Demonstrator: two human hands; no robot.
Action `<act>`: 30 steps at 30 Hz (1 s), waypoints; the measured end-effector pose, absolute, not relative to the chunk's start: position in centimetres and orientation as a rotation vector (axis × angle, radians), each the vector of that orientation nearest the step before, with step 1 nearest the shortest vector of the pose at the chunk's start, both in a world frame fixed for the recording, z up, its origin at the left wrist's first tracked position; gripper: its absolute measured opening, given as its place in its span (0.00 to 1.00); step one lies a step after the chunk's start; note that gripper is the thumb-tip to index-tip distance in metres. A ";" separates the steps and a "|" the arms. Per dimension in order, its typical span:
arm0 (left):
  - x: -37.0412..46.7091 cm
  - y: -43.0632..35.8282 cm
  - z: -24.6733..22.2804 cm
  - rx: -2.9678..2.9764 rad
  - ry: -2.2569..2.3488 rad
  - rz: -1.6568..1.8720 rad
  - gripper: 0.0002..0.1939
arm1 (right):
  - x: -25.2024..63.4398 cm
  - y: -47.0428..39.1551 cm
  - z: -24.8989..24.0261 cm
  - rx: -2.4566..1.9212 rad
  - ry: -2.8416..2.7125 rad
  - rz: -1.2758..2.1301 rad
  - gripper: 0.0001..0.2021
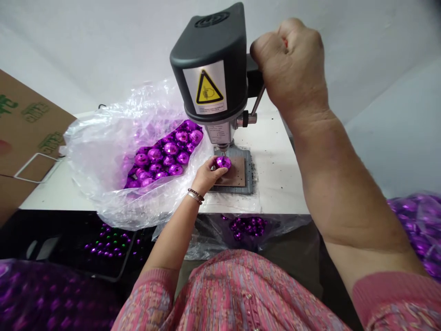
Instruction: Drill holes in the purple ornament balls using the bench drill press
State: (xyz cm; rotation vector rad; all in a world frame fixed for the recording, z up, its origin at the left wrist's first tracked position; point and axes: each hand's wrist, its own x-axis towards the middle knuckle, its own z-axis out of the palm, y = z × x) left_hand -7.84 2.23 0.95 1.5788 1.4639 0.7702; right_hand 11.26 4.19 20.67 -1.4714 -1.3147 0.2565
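My left hand (207,174) pinches a shiny purple faceted ball (223,162) between thumb and fingers. The ball sits over the brown board (237,171) on the grey base of a bench drill press (210,59), directly beneath its chuck and bit (224,149). Raised beside the machine's head, my right hand (292,64) is closed in a fist around the end of the feed lever (258,100); the grip itself is hidden inside the fingers.
A clear plastic bag (103,151) of purple balls (165,158) lies open on the white table (275,184), left of the drill press. Dark shavings dot the tabletop. A cardboard box (31,124) stands far left. More bagged purple balls (418,225) are at the right.
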 end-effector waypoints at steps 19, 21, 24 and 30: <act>-7.3 2.1 0.3 1.759 1.540 0.610 0.40 | 11.2 2.6 19.5 -1.342 -1.359 0.160 0.17; -7.3 2.2 0.1 1.766 1.528 0.610 0.40 | 11.2 1.4 18.2 -1.247 -1.423 0.062 0.14; -7.3 2.3 -0.1 1.779 1.515 0.613 0.41 | 11.3 -0.5 15.5 -1.157 -1.501 -0.125 0.12; -7.3 2.3 -0.2 1.794 1.505 0.614 0.40 | 11.5 -2.8 11.3 -1.247 -1.578 -0.377 0.09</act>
